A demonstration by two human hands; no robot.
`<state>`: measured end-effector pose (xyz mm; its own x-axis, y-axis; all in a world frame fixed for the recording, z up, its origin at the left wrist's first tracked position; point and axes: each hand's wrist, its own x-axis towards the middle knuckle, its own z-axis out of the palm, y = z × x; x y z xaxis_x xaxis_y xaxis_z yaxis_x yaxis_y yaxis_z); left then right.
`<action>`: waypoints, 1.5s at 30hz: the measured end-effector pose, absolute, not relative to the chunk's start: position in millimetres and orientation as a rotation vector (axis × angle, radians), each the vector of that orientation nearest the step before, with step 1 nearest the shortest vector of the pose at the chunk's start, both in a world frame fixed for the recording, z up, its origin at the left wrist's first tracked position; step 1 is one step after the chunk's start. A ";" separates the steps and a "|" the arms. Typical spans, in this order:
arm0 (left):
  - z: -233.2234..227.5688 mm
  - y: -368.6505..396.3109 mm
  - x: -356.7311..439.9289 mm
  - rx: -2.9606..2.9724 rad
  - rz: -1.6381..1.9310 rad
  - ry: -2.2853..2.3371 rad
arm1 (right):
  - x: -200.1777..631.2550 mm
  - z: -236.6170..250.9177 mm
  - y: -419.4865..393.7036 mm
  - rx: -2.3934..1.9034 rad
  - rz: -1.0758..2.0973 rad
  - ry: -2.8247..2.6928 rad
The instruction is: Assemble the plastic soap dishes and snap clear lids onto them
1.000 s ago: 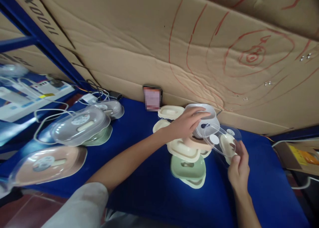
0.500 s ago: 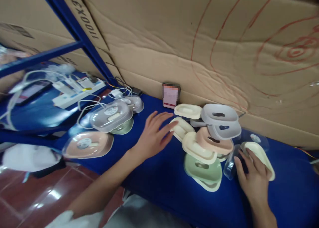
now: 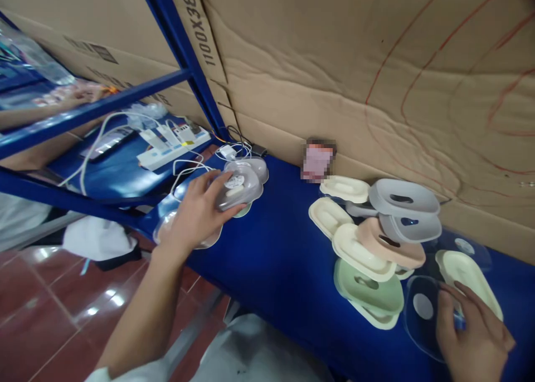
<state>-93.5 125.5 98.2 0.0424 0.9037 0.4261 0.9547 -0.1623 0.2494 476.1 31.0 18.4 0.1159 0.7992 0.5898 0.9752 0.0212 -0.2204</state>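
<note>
Since the earlier frame the left hand [image 3: 199, 208] has moved off the gap beside the stacked trays and onto the grey lidded dish [image 3: 246, 190]; the clear cover [image 3: 420, 331] has turned from its edge to show its round label. Left hand: half-curled across the dish, thumb at the near edge, fingers over the top; whether it grips or merely rests, cannot tell. Dish sits at the worktop's [image 3: 284, 259] left end, partly over a green piece [image 3: 243, 209]. Right hand [image 3: 476, 327]: fingers bent over the cover's right side, near a cream tray [image 3: 463, 268]; grip hidden. Judged handling: dish light and stiff, its see-through top smooth, likely slippery and easily scuffed; best held by opposite long sides, low at the rim. Cover probably lighter, springy; edge hold preferable. Further out: peach dish [image 3: 382, 236], overlapping grey trays [image 3: 422, 198], green dish [image 3: 381, 298]; beyond, power strip [image 3: 152, 158] and cardboard [image 3: 292, 64].
</note>
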 end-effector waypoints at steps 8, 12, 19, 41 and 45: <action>62.7 43.1 16.6 -2.884 -0.961 -1.704 | 420.9 27.9 -11.4 -1.556 -0.401 -1.787; 34.7 21.5 30.5 -3.125 -0.926 -1.652 | 341.7 51.5 -4.4 -1.162 -0.140 -2.373; 14.5 25.0 5.2 -3.070 -1.212 -1.784 | 267.7 63.6 34.7 -1.000 0.098 -2.528; 18.5 25.3 -10.1 -2.935 -1.043 -1.750 | 253.3 73.8 119.6 -1.475 -0.086 -2.399; 17.3 28.6 -14.4 -2.922 -1.111 -1.684 | 243.6 77.9 92.6 -1.232 0.109 -2.536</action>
